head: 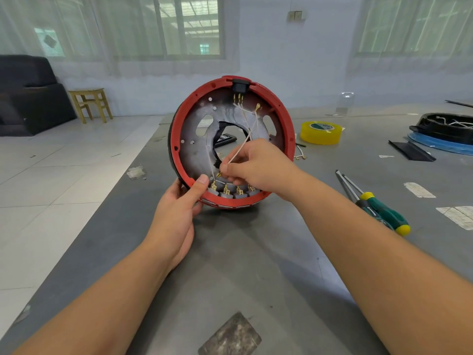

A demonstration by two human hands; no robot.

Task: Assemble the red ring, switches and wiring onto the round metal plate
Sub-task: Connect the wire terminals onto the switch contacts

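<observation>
The red ring [176, 129] stands tilted on its lower edge on the grey table, fitted around the round metal plate [190, 152]. Several grey switches [226, 194] with brass terminals line its bottom inner rim. A black socket [239, 85] sits at the top, with white wires [247, 116] running down from it. My left hand [179, 211] grips the ring's lower left rim, thumb on the inside edge. My right hand [256, 165] pinches a white wire with a brass connector just above the switches.
A yellow tape roll [321, 129] lies right of the ring. Two screwdrivers [378, 206] with green-yellow handles lie at the right. A black round part [445, 128] on a blue base sits far right. Loose wires [300, 155] lie behind the ring. A wooden stool [89, 103] stands on the floor at left.
</observation>
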